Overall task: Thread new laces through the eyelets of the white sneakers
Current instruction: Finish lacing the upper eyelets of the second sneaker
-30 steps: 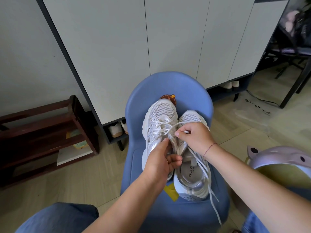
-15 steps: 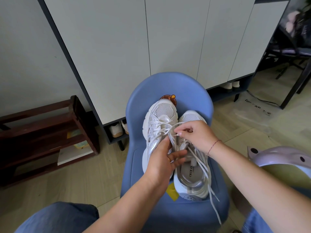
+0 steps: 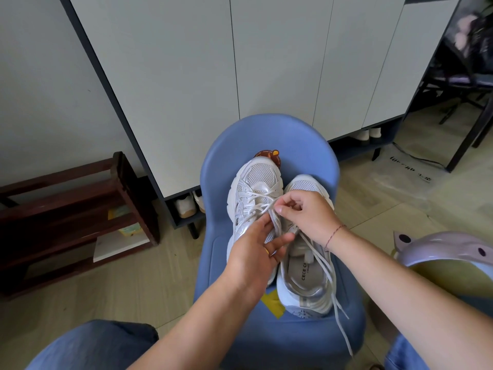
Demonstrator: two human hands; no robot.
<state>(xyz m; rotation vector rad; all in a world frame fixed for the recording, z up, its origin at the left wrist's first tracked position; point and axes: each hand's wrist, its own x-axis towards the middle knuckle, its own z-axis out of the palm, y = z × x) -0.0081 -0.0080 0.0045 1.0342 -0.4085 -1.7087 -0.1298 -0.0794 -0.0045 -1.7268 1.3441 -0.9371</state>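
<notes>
- 2 white sneakers, the left sneaker (image 3: 254,198) and the right sneaker (image 3: 306,276), sit side by side on the blue chair (image 3: 306,145), within my reach.
- My right hand (image 3: 306,214) pinches a lace (image 3: 266,204) over the left sneaker, I judge to draw it taut.
- My left hand (image 3: 253,252) grips nothing. Its fingers are loosely spread on the left sneaker, likely steadying it.
- The long axes of both run near to far, with toes far, toward the cabinet (image 3: 280,62), and heels near.

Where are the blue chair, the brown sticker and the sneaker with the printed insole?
blue chair (image 3: 298,140), head view, on its bare backrest.
brown sticker (image 3: 268,154), head view, on its visible upper part.
sneaker with the printed insole (image 3: 306,273), head view, on the insole.
</notes>
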